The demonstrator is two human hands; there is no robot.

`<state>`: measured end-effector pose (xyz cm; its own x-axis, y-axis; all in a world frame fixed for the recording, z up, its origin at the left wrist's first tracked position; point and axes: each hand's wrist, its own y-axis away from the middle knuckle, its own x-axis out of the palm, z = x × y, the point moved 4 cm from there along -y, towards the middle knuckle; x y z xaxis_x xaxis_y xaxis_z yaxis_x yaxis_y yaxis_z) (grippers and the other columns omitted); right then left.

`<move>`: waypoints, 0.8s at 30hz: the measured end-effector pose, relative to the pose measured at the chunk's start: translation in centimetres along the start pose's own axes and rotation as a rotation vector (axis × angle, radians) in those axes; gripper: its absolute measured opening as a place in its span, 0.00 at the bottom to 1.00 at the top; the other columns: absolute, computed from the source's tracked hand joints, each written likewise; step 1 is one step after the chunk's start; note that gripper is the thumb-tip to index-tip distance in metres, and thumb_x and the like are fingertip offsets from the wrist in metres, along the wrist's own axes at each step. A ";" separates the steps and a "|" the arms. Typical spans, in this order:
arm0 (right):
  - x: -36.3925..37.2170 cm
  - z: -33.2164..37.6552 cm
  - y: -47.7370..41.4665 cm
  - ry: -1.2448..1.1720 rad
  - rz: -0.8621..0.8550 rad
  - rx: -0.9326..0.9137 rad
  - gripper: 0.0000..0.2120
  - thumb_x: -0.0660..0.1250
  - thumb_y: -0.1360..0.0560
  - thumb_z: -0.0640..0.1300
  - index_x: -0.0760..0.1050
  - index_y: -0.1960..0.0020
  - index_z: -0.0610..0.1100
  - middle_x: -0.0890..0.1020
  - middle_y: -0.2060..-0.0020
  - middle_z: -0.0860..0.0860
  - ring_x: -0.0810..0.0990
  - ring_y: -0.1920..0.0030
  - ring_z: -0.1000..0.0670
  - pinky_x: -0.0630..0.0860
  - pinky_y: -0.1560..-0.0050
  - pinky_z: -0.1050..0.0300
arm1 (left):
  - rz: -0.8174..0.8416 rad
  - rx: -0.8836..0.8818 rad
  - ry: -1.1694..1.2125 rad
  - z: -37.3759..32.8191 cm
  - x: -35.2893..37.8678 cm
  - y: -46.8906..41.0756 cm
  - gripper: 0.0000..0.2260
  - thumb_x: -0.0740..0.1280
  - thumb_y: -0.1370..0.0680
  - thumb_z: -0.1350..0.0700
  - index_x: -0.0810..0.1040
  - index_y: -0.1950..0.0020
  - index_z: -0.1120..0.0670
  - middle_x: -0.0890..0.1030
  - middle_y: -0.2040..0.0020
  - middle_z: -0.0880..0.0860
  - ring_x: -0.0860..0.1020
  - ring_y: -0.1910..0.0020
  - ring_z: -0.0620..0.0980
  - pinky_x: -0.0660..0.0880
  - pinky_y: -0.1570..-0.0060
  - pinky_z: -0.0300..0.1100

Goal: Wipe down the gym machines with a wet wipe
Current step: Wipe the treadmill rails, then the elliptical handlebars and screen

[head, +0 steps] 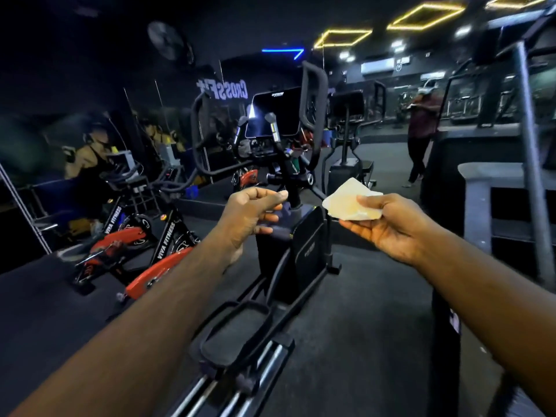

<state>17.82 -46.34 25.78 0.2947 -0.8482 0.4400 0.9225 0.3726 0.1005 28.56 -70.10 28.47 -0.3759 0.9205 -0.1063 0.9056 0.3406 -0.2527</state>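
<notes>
Wet wipe (349, 204): pale, folded, held in the air at about 2 o'clock from frame centre, in front of the elliptical machine (288, 236); touched nothing but the holding hand.
Right hand (388, 227): palm up, thumb pressed onto the wipe's right edge against the fingers beneath; a pinch, closed on the wipe.
Left hand (249, 215): raised at 10 o'clock from centre, thumb and forefinger tips brought together, other fingers loosely curled; whether a scrap sat between the tips could not be told.
Gap between hands: apart, the wipe's free corner pointing toward the left hand at 9 o'clock, not touching it.
Elliptical machine: black, straight ahead at 12 o'clock; console screen (275, 112) dark, loop handles either side, foot pedal (237, 335) below the arms at 6 o'clock.
Containers: not discernible in the dim light.
Spin bikes (144, 245): red and black, at 9 o'clock, well apart from the hands.
Grey post (531, 164): at 3 o'clock, near the right forearm.
Open room: dark floor (361, 326) free at 5 o'clock, right of the rails.
Other person (421, 130): standing far off at 1 o'clock.
</notes>
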 end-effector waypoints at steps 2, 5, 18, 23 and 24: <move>1.5 1.4 -5.3 0.020 0.008 -0.025 0.15 0.64 0.18 0.34 0.72 0.32 0.36 0.85 0.43 0.38 0.87 0.46 0.38 0.83 0.44 0.42 | -0.015 0.020 -0.018 0.6 -0.7 -5.2 0.15 0.76 0.22 0.50 0.83 0.42 0.60 0.84 0.51 0.55 0.79 0.54 0.53 0.76 0.53 0.48; 4.3 3.4 -12.4 0.048 0.026 -0.054 0.14 0.63 0.17 0.33 0.71 0.32 0.36 0.85 0.42 0.37 0.87 0.46 0.39 0.84 0.46 0.43 | -0.044 0.038 0.004 1.6 -2.4 -12.5 0.18 0.78 0.24 0.48 0.83 0.42 0.59 0.85 0.50 0.55 0.81 0.54 0.52 0.77 0.52 0.49; 11.2 7.9 -40.9 0.137 -0.057 -0.184 0.17 0.64 0.18 0.32 0.71 0.30 0.35 0.85 0.42 0.38 0.87 0.45 0.39 0.86 0.51 0.44 | 0.046 0.154 0.031 6.0 -6.5 -44.4 0.22 0.79 0.25 0.47 0.83 0.40 0.61 0.87 0.52 0.54 0.80 0.54 0.51 0.76 0.53 0.49; 13.4 12.7 -50.5 0.192 -0.090 -0.308 0.15 0.65 0.19 0.33 0.74 0.33 0.36 0.85 0.43 0.41 0.87 0.46 0.41 0.86 0.50 0.46 | 0.093 0.186 0.108 5.6 -6.0 -58.6 0.15 0.77 0.23 0.49 0.83 0.45 0.58 0.84 0.54 0.54 0.78 0.56 0.52 0.76 0.60 0.44; 13.6 13.7 -52.3 0.209 -0.100 -0.330 0.14 0.65 0.19 0.32 0.74 0.34 0.36 0.85 0.43 0.41 0.87 0.47 0.42 0.86 0.50 0.46 | 0.096 0.183 0.124 5.5 -5.5 -61.2 0.13 0.77 0.23 0.49 0.82 0.46 0.57 0.84 0.54 0.54 0.78 0.56 0.52 0.75 0.61 0.43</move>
<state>-29.81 -72.19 38.76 0.2127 -0.9451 0.2482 0.9696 0.1725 -0.1737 -25.84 -97.04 39.22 -0.2524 0.9674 -0.0224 0.8811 0.2202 -0.4185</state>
